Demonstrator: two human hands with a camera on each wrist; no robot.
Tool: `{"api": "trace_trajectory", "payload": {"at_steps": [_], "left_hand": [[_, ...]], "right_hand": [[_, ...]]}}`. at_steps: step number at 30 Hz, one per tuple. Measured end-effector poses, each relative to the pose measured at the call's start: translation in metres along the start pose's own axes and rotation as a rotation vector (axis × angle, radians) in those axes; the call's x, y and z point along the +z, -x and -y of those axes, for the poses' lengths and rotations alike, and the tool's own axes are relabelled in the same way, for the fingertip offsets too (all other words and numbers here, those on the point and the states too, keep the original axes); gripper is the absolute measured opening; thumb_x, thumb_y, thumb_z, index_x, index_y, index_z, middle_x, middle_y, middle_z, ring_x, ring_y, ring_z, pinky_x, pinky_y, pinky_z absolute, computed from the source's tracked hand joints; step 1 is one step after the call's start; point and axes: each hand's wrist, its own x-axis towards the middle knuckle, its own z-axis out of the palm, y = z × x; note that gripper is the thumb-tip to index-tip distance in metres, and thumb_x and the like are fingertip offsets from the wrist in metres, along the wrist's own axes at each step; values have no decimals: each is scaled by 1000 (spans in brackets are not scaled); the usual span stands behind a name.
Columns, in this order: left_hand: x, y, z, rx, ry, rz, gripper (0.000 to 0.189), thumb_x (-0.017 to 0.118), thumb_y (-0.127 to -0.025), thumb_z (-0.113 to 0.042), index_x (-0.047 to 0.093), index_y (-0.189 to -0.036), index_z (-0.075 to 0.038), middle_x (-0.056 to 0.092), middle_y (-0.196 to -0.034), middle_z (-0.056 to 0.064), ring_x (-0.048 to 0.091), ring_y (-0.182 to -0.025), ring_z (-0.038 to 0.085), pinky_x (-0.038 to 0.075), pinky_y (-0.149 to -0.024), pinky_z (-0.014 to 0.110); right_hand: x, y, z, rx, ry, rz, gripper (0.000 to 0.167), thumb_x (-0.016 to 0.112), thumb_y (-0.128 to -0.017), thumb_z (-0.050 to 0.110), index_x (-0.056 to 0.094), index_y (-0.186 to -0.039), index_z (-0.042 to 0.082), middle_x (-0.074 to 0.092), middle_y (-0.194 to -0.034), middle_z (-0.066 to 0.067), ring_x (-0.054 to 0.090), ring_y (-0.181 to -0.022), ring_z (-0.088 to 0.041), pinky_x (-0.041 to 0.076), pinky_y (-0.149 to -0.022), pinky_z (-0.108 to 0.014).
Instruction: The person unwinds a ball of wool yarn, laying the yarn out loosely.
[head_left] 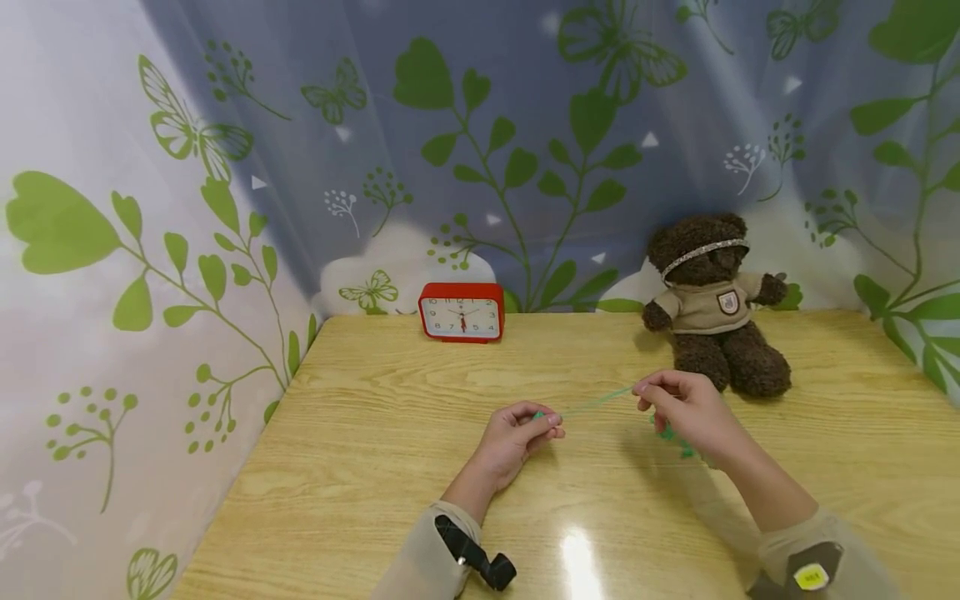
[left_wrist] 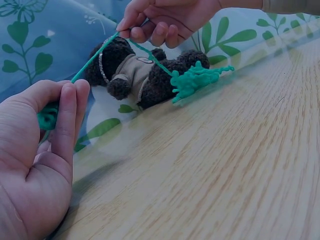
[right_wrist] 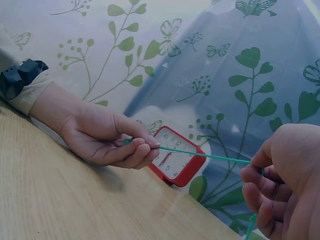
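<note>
A thin green yarn runs taut between the two hands above the wooden table. My left hand pinches one end between thumb and fingers, and a small green coil shows inside that hand in the left wrist view. Higher and to the right, my right hand pinches the strand between thumb and forefinger. From there the yarn drops to a loose, crinkled green bundle, which hangs below the right hand. In the head view, the right hand hides part of this bundle.
A red alarm clock stands at the table's back edge, left of centre. At the back right sits a dark brown teddy bear in a beige shirt, close beyond the right hand. A leaf-patterned curtain borders the wooden table.
</note>
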Motion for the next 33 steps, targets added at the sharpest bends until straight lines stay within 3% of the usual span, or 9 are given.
{"api": "trace_trajectory", "payload": {"at_steps": [6,11,15,21,33], "left_hand": [[0,0,0,3,3,-2,6,64,-95,1,64,-100,0,69,-91,3,73,-81,10,59,-79,15],[1,0,-1,7,32,-43,4,66,-94,-1,65,-98,-3,71,-91,2,73,-80,9,59,-78,14],[1,0,-1,3,57,-70,6,65,-95,-1,66,-100,-3,72,-94,3,73,-80,9,59,-78,14],[1,-1,-1,12,72,-58,11,63,-95,1,66,-105,-2,71,-96,3,73,-81,10,59,-78,15],[1,-1,-1,20,88,-62,10,60,-97,2,67,-100,-5,72,-94,3,73,-82,11,59,-78,14]], "right_hand": [[-12,1,2,4,-14,-37,34,50,-106,29,62,-110,-2,62,-89,-1,56,-64,-19,53,-56,-35],[-21,2,1,17,-9,-70,35,50,-106,31,62,-109,-1,61,-87,3,57,-66,-20,54,-61,-35],[-25,3,1,20,-17,-57,35,51,-106,33,61,-109,-1,61,-87,3,56,-66,-20,54,-62,-35],[-25,3,4,9,-13,-48,34,50,-106,31,61,-109,-1,61,-87,2,55,-66,-20,53,-61,-34],[-34,2,-1,41,31,-66,38,48,-107,33,62,-115,-1,61,-92,-1,56,-68,-20,53,-62,-33]]}}
